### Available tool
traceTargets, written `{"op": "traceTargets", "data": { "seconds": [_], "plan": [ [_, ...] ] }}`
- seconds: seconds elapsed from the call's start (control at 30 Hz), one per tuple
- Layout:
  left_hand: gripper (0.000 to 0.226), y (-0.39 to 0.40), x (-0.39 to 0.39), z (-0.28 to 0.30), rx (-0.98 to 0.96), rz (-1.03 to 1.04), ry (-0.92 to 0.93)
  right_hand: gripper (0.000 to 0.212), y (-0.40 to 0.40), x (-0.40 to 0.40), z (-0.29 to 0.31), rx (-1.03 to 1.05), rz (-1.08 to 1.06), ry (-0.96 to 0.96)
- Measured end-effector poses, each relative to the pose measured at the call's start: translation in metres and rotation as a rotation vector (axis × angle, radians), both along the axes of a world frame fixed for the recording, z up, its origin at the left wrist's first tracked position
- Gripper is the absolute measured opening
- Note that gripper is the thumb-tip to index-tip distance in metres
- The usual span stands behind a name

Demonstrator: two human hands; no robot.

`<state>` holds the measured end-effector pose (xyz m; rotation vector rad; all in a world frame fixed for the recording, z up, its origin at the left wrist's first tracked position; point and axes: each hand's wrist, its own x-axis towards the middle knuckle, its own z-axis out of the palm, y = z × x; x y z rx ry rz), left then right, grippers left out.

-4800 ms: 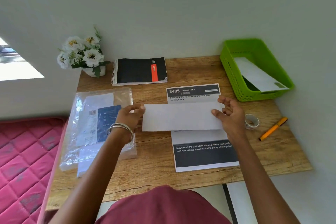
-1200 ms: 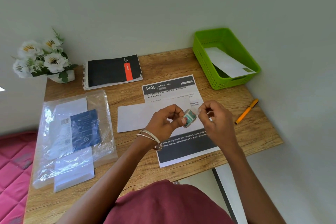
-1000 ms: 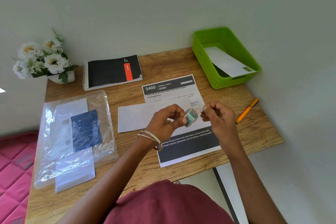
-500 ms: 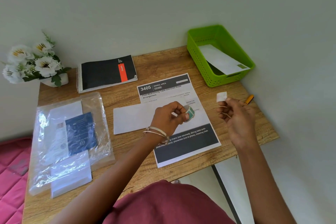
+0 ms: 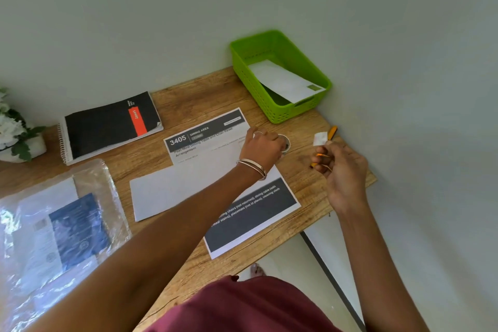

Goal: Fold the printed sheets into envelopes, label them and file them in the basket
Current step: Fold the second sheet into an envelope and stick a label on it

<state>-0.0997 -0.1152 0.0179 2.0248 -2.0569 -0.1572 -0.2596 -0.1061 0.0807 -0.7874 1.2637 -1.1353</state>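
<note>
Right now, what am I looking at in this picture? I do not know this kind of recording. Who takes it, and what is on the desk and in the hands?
There is no machine: a person wears a camera on the head, looking down at their own hands. The left hand sets a tape roll on the wooden desk. The right hand pinches a small white piece of tape. A white envelope lies across a printed sheet. Behind, a green basket holds a filed envelope. An orange pen lies partly behind the right hand.
</note>
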Motion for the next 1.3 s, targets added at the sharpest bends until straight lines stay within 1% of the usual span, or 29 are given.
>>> {"op": "traceTargets", "data": {
  "seconds": [0.07, 0.17, 0.23, 0.27, 0.33, 0.37, 0.43, 0.47, 0.53, 0.63, 0.7, 0.73, 0.8, 0.87, 1.0, 1.17, 1.3],
  "plan": [
    [0.024, -0.004, -0.002, 0.000, 0.029, -0.038, 0.029, 0.009, 0.001, -0.002, -0.003, 0.000, 0.007, 0.008],
    [0.028, -0.002, 0.000, 0.002, 0.038, -0.042, 0.140, 0.008, 0.001, -0.002, -0.007, -0.002, 0.014, 0.033],
    [0.024, 0.004, 0.002, 0.005, -0.007, 0.005, 0.216, 0.008, 0.000, 0.001, -0.010, -0.018, 0.036, 0.066],
    [0.019, 0.008, 0.003, 0.007, -0.046, 0.044, 0.285, 0.008, 0.000, 0.003, -0.012, -0.031, 0.051, 0.080],
    [0.010, 0.018, 0.007, 0.013, -0.095, 0.150, 0.497, 0.010, 0.000, 0.008, -0.014, -0.070, 0.085, 0.108],
    [0.008, 0.024, 0.008, 0.019, -0.087, 0.208, 0.644, 0.011, 0.000, 0.011, -0.014, -0.096, 0.107, 0.131],
    [0.012, 0.036, 0.009, 0.036, -0.018, 0.340, 0.989, 0.011, 0.002, 0.018, -0.016, -0.159, 0.157, 0.185],
    [0.017, 0.042, 0.009, 0.045, 0.023, 0.411, 1.127, 0.011, 0.003, 0.021, -0.017, -0.204, 0.188, 0.222],
    [0.030, 0.054, 0.010, 0.059, 0.146, 0.535, 1.283, 0.010, 0.006, 0.025, -0.021, -0.351, 0.273, 0.355],
    [0.040, 0.068, 0.015, 0.068, 0.279, 0.652, 1.422, 0.008, 0.009, 0.032, -0.023, -0.735, 0.460, 0.621],
    [0.040, 0.075, 0.019, 0.071, 0.290, 0.713, 1.489, 0.012, 0.012, 0.038, -0.026, -0.985, 0.557, 0.776],
    [0.037, 0.079, 0.021, 0.071, 0.289, 0.744, 1.505, 0.015, 0.013, 0.041, -0.028, -1.088, 0.570, 0.858],
    [0.029, 0.086, 0.024, 0.071, 0.277, 0.789, 1.513, 0.019, 0.016, 0.045, -0.033, -1.270, 0.529, 1.002],
    [0.021, 0.092, 0.028, 0.069, 0.243, 0.827, 1.505, 0.017, 0.018, 0.048, -0.037, -1.371, 0.476, 1.061],
    [0.017, 0.102, 0.038, 0.063, 0.156, 0.866, 1.501, 0.011, 0.023, 0.056, -0.038, -1.438, 0.467, 1.027],
    [0.017, 0.104, 0.043, 0.057, 0.084, 0.885, 1.494, 0.012, 0.028, 0.063, -0.040, -1.429, 0.495, 0.976],
    [0.015, 0.105, 0.043, 0.057, 0.084, 0.921, 1.669, 0.011, 0.030, 0.069, -0.042, -1.415, 0.514, 0.976]
  ]
}}
